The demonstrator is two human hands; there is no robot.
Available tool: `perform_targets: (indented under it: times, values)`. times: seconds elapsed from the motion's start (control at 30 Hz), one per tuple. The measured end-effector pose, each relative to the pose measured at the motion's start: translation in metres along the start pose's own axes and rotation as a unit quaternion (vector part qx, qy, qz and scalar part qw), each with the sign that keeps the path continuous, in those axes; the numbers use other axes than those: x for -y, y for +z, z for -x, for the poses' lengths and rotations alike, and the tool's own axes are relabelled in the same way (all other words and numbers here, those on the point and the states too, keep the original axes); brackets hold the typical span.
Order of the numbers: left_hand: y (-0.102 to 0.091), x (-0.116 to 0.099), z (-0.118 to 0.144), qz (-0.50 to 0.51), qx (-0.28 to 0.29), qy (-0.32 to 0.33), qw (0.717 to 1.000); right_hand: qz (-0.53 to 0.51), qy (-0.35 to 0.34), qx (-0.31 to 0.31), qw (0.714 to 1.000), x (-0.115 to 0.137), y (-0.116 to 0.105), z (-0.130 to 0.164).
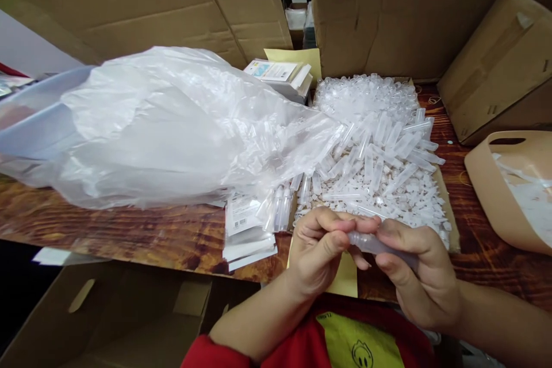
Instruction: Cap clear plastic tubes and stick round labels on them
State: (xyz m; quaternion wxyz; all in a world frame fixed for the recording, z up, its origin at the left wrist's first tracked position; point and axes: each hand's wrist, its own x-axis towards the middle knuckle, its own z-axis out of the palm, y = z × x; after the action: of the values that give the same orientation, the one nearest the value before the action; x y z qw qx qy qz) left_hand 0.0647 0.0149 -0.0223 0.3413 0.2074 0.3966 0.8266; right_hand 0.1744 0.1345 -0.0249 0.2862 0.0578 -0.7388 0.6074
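Note:
Between my two hands lies a translucent white plastic tube (365,243), held roughly level above the table's front edge. My right hand (425,273) wraps its fingers and thumb around the tube's body. At the tube's left end, the thumb and fingers of my left hand (317,247) are pinched together; whether a small part sits in that pinch is hidden. Just beyond my hands spreads a heap of small white plastic pieces (414,201). Similar tubes (383,138) are piled behind it, and clear caps (366,98) farther back.
A large clear plastic bag (172,132) covers much of the table's left side. Printed packets (245,224) lie by its lower edge. On the right stand a beige bin (487,178) and a cardboard box (500,63). An open carton (129,310) sits below the wooden table (172,230).

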Motion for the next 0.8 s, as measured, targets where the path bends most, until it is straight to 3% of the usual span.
perform_targets:
  times: [0.17, 0.3, 0.37, 0.43, 0.53, 0.6, 0.7, 0.8]
  values:
    - [0.003, 0.006, -0.004, -0.012, -0.039, -0.003, 0.999, 0.123, -0.005, -0.028, 0.992, 0.000, 0.003, -0.003]
    - [0.009, 0.008, -0.003, 0.014, -0.048, -0.004, 0.999, 0.217, -0.129, -0.043, 0.967, -0.009, 0.008, -0.012]
    - [0.013, 0.008, -0.001, 0.003, -0.039, -0.024, 0.999, 0.286, -0.200, -0.010, 0.937, -0.012, 0.009, -0.018]
    - [0.016, 0.006, -0.001, -0.020, -0.056, -0.043, 0.997, 0.346, -0.233, 0.062, 0.907, -0.010, 0.004, -0.025]
    - [0.013, -0.004, -0.006, -0.007, -0.130, -0.022, 0.991, 0.382, -0.234, 0.152, 0.881, 0.003, -0.021, -0.038]
    - [0.006, -0.013, -0.012, 0.006, -0.161, -0.024, 0.987, 0.424, -0.207, 0.165, 0.866, 0.010, -0.050, -0.046]
    - [-0.009, -0.025, -0.018, -0.082, -0.140, -0.055, 0.985, 0.536, -0.113, 0.173, 0.819, 0.004, -0.096, -0.051]
    - [-0.022, -0.026, -0.018, -0.220, -0.129, -0.016, 0.967, 0.578, -0.060, 0.228, 0.781, -0.018, -0.124, -0.051]
